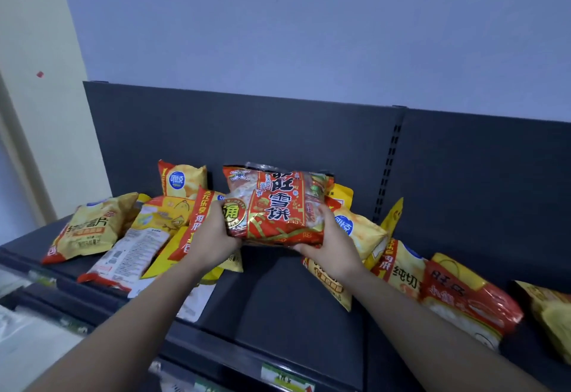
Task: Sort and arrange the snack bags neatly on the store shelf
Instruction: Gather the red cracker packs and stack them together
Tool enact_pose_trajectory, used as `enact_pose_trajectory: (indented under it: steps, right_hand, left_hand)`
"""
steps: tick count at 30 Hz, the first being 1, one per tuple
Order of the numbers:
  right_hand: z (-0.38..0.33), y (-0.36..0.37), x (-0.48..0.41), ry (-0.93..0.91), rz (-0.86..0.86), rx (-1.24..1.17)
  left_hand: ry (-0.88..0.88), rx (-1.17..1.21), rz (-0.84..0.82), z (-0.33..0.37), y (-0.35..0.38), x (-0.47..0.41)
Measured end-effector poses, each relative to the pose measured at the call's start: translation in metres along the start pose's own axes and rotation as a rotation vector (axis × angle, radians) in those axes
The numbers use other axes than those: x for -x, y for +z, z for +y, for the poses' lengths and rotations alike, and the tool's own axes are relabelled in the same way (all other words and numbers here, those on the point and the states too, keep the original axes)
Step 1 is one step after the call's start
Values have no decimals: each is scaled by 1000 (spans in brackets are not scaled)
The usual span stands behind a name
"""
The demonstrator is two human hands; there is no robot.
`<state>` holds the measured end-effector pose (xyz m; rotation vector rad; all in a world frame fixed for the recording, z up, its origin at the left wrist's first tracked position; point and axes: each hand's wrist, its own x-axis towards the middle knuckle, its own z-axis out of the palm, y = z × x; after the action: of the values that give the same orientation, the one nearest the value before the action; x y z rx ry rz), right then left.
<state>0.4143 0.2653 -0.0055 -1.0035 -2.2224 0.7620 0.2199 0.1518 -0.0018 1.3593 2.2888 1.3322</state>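
Observation:
A large red rice-cracker bag (278, 203) is held upright above the middle of the dark shelf (278, 305). My left hand (213, 237) grips its lower left corner and my right hand (327, 240) grips its lower right edge. Yellow chip bags lie jumbled on the left: one flat (89, 228), one face down showing white print (129, 255), one upright at the back (182, 180). More yellow bags (364, 231) and a red bag (466, 302) lie to the right.
The dark back panel (247, 132) rises behind the bags, with a slotted upright post (387, 172) right of centre. A price label (287, 376) sits on the shelf's front edge. A lower shelf with pale packages (27, 330) shows at bottom left.

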Motion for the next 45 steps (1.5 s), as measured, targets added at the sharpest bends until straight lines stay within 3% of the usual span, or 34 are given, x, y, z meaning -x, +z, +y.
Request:
enact_pose_trajectory:
  steps: [6, 13, 23, 34, 45]
  right_hand:
    - [-20, -28, 0, -29, 135, 66]
    - [-6, -93, 40, 75, 267, 159]
    - [55, -217, 153, 299, 505, 306]
    - [142, -382, 283, 496, 540, 447]
    - [239, -550, 342, 493, 613, 365]
  left_hand:
    - [106, 40, -7, 27, -10, -11]
    - [217, 129, -110, 85, 33, -7]
    - [392, 187, -339, 207, 154, 46]
    - [485, 269, -585, 359, 291, 150]
    - [600, 289, -622, 517, 406, 208]
